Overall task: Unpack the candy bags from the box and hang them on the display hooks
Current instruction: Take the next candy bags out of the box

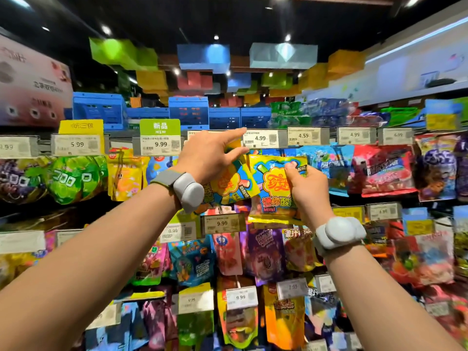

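We see our right hand (307,187) pinching a glossy, crinkled candy bag (274,191) near its upper right edge, thumb and fingers curled onto the foil. The bag is yellow-edged with a blue panel, a flower-shaped logo and bright lettering, and it hangs upright in front of the display, just under the 4.99 price tag (264,138). Our left hand (210,154) reaches up beside it with fingers spread and straight, the forefinger extended toward that tag's left edge; it seems to rest against a second bag of the same kind (229,184), tilted behind the wrist, though we cannot tell for sure. Both wrists carry smooth, rounded grey bands (186,190). Around us hang rows of shiny pouches (76,177) in green, purple, red and blue, with blue plastic crates (100,108) on top.
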Motion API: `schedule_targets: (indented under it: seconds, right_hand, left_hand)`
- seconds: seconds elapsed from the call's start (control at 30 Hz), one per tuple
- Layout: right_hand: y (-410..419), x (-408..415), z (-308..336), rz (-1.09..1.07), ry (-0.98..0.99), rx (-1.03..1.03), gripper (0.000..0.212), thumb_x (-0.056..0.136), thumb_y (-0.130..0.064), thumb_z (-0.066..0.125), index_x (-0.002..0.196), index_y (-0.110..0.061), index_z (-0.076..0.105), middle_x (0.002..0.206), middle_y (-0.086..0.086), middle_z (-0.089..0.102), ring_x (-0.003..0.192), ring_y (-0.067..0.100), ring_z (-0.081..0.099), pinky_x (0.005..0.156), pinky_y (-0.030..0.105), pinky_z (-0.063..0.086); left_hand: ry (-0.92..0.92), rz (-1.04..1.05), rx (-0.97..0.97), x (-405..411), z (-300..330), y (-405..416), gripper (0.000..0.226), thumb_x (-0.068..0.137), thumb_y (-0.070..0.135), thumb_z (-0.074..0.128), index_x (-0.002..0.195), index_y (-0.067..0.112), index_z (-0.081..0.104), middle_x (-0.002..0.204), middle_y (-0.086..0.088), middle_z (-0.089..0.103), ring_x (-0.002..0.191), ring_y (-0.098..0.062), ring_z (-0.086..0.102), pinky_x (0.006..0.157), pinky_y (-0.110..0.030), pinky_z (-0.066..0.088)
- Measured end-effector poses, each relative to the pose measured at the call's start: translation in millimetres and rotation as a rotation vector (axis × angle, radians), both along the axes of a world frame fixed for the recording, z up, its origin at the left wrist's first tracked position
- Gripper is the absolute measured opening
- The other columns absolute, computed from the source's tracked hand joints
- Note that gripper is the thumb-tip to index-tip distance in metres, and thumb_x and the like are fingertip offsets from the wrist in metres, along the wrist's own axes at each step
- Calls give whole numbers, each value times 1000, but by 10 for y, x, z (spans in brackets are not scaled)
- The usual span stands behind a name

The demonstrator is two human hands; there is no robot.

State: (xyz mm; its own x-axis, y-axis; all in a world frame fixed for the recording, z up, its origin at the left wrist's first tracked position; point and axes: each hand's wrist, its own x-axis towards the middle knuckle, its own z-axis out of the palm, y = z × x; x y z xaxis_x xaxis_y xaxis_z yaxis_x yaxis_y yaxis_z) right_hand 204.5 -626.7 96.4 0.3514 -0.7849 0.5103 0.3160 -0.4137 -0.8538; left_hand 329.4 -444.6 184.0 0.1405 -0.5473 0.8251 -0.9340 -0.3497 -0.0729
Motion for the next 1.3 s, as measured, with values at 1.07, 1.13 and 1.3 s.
schedule_targets:
  seconds: [1.07, 1.13, 1.3]
  right_hand:
    - [-219, 208, -16, 158, -46, 8, 45, 82, -50, 66, 74, -7, 55, 74, 13, 61, 68, 26, 58, 67, 61, 54]
    - [-165, 217, 39, 153, -45, 3, 42, 78, -49, 66, 74, -9, 53, 71, 13, 58, 66, 24, 54, 61, 53, 52]
    - [-98, 262, 192, 102, -48, 4, 37, 90, -11, 61, 66, -19, 34, 59, 0, 32, 60, 16, 30, 55, 34, 26]
  left_hand:
    - [-122, 112, 46, 22, 75, -216, 53, 94, 63, 36, 139, 37, 50, 86, -13, 72, 80, -35, 65, 65, -36, 51]
    - [-101, 111, 63, 3, 99, -205, 55, 94, 65, 35, 139, 36, 51, 87, -14, 72, 82, -34, 65, 69, -38, 53]
    - [-59, 95, 97, -53, 166, -186, 54, 94, 64, 36, 137, 35, 54, 87, -11, 73, 86, -33, 66, 79, -41, 54]
